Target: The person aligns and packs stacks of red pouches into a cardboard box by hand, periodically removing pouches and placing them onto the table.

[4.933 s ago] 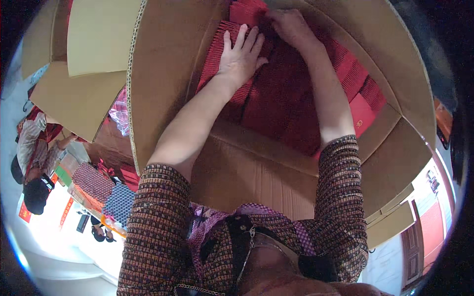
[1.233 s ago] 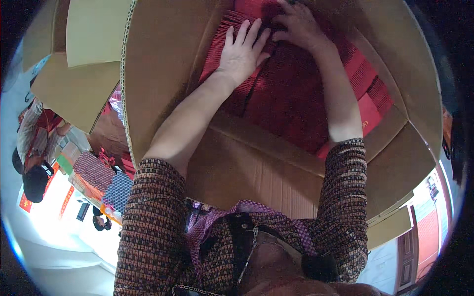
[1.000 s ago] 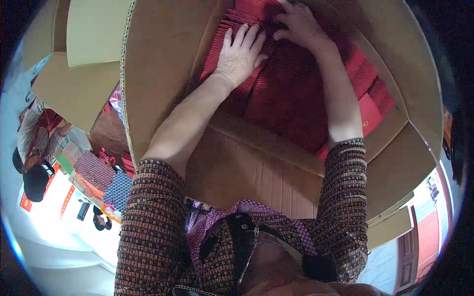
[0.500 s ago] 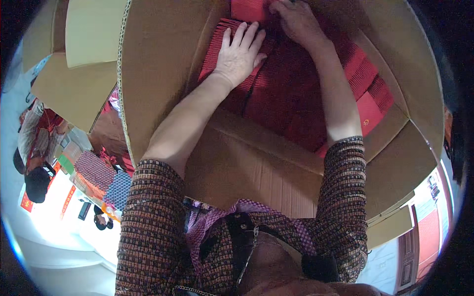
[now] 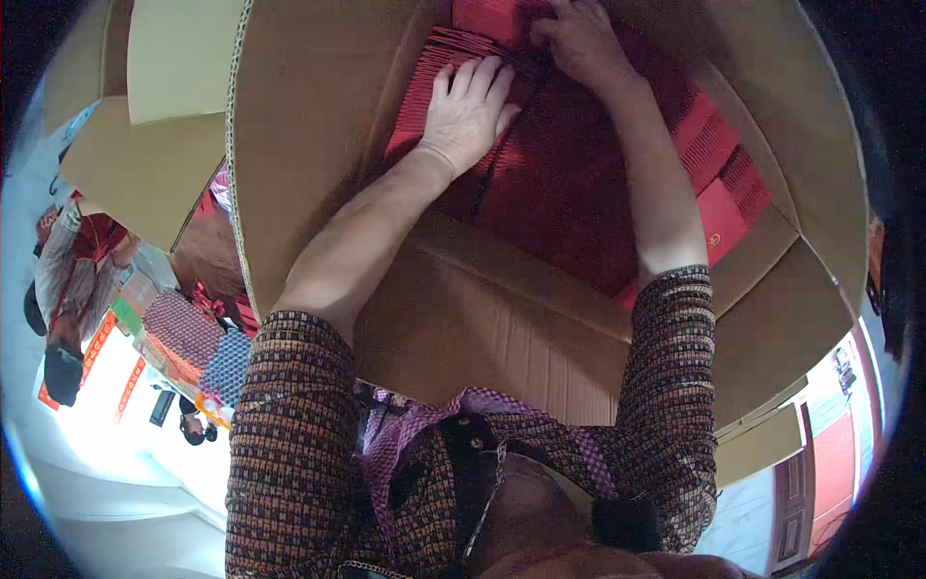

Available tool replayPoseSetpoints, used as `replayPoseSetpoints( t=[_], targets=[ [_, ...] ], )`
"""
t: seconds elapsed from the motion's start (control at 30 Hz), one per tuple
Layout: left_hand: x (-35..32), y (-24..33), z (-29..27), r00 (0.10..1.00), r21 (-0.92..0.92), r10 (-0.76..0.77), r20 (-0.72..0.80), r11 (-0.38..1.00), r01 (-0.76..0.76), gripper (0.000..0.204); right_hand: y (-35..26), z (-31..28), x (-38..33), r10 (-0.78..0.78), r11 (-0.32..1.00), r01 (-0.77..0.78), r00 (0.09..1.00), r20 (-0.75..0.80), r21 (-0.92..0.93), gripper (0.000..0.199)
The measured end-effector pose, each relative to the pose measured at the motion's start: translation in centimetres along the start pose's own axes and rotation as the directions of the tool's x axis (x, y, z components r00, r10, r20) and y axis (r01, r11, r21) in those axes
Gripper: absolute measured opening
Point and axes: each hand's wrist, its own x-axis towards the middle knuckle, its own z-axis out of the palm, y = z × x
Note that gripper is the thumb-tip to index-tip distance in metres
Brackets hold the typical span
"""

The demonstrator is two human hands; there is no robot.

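- Both hands are down inside the big cardboard box [image 5: 318, 164], sleeves pushed back to the elbow; the left hand [image 5: 468, 116] lies flat and released, fingers spread, palm pressing on the top of the red packets [image 5: 569, 193]; the right hand [image 5: 579, 39] is curled over the far edge of the same stack, fingertips tucked in among the packets as if pinching a few, though from where I stand I cannot tell how many it actually grips.
- That box is the largest thing here, its flaps folded out wide on every side, its near wall [image 5: 502, 328] standing between the person's body and the load; the packets fill the floor of it in ribbed rows, standing on edge and leaning, with a flatter red envelope [image 5: 719, 227] showing at the right end.
- To do this well, I would judge, the flat left palm should keep the row from fanning open while the right works at the far end; press straight down, not sideways, or the thin edges will splay and buckle.
- Fingers of the right ought to slide in along the edges, not across them; paper this thin creases easily.
- Off to the left, well apart from the box, someone in a red and grey top [image 5: 72, 265] stands among patterned cloth goods [image 5: 183, 328]; no part of this work.
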Motion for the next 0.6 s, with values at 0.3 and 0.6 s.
replayPoseSetpoints(
  t=[0.3, 0.6],
  targets=[
    [1.5, 1.2, -0.2, 1.000, 0.047, -0.014, 0.018, 0.999, 0.013, 0.053, -0.4, -2.8, -1.4, 0.023, 0.997, -0.041, 0.968, 0.250, 0.068, 0.031],
    [2.2, 1.1, -0.6, 1.000, 0.084, -0.007, 0.026, 0.996, 0.005, 0.050, -2.5, -2.4, 1.1, 0.310, 0.946, -0.243, 0.873, 0.376, -0.214, 0.043]
  ],
)
